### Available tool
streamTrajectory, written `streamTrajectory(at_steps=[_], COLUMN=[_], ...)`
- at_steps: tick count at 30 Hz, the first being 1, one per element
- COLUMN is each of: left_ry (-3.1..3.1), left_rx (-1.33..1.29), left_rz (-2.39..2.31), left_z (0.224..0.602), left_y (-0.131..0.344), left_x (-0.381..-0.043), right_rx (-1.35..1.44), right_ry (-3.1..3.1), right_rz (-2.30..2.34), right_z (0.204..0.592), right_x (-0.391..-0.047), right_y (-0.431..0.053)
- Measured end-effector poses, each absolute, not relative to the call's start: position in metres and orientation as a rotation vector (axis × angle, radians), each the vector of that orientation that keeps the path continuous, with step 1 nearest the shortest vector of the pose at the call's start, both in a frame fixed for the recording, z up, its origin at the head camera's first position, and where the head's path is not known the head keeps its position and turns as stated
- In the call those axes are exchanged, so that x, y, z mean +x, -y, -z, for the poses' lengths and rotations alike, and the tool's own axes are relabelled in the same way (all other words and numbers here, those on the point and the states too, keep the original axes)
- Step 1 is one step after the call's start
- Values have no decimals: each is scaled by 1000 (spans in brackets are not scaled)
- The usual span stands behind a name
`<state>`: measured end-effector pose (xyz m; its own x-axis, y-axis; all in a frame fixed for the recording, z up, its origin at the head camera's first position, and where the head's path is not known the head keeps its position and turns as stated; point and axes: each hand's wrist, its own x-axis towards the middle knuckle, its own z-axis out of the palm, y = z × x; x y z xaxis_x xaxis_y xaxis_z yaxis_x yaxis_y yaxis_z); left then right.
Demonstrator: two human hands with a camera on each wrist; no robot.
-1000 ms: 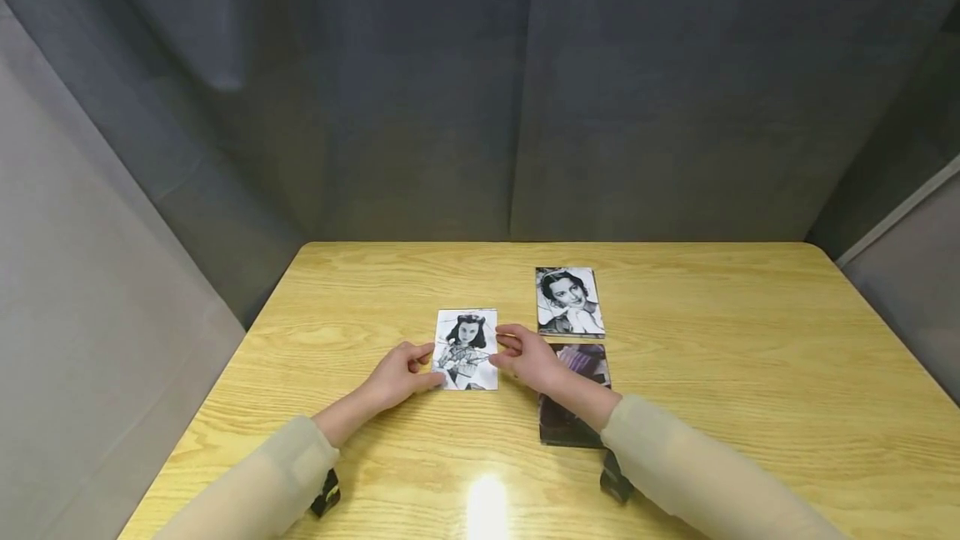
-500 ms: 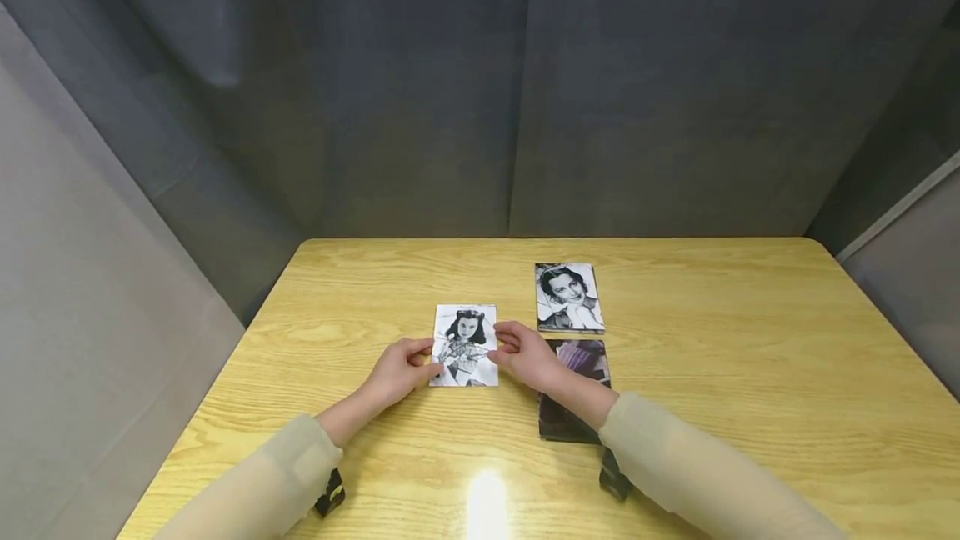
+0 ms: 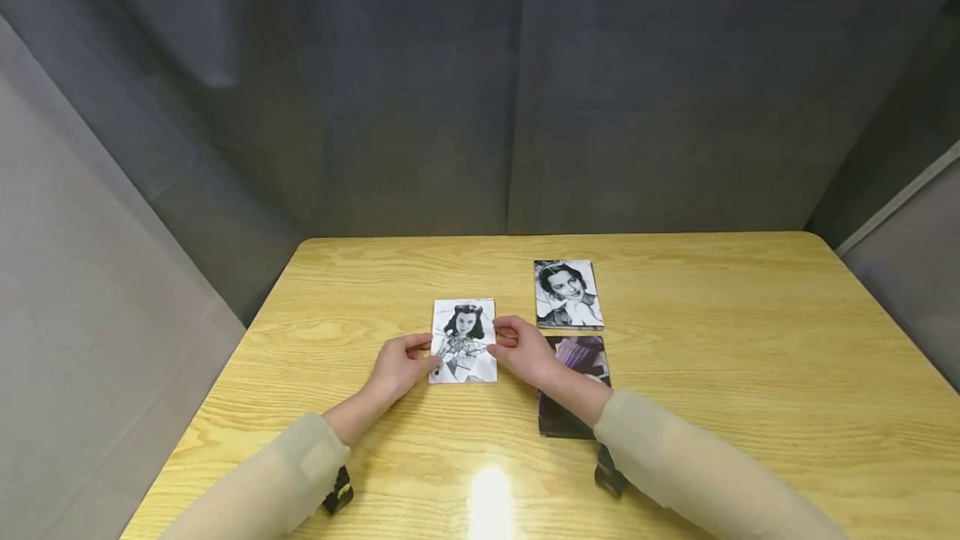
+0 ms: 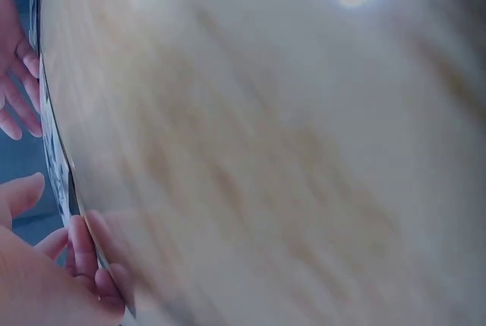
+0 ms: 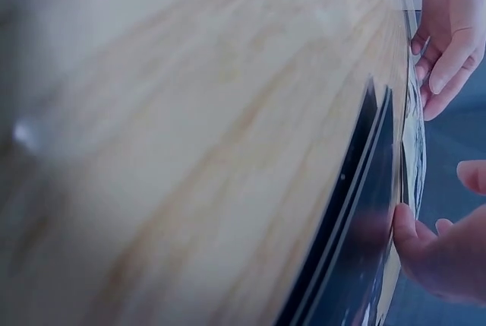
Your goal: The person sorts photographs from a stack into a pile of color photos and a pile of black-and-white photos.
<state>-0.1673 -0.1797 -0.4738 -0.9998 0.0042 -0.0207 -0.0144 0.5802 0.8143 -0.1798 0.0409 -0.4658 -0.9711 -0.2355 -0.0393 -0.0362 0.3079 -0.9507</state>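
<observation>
A black-and-white portrait photo card [image 3: 463,344] lies on the wooden table, between my two hands. My left hand [image 3: 393,369] is at its left edge, fingertips against the side and the thumb tip over the lower left corner in the head view. Opposite it, my right hand [image 3: 525,352] meets the right edge with its fingertips. In the right wrist view, the right thumb [image 5: 472,175] stands raised apart from the fingers. The left thumb [image 4: 26,191] is likewise lifted in the left wrist view.
Another black-and-white portrait card [image 3: 567,294] with visible thickness lies at the back right. Just in front of it sits a dark, purple-patterned flat stack [image 3: 566,423], partly covered by my right forearm. Grey curtains [image 3: 420,90] hang behind the table [image 3: 720,340].
Both hands stay at the card's edges with almost no movement. The whole scene shifts slightly upward in the head view, the other cards with it.
</observation>
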Motion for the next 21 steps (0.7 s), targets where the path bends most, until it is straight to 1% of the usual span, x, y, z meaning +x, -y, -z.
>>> streamTrajectory(at_steps=[13,21], left_ry=[-2751,-2667], left_rx=[-24,-116], left_rz=[-1540,-1663], left_z=[478,475], left_y=[177,175], left_x=[-169,-169], right_rx=[-165,-106], right_ry=[-2419,-2438], right_rz=[1716,1775], right_z=[467,467], right_x=[-182,-182], right_y=[-37,-36])
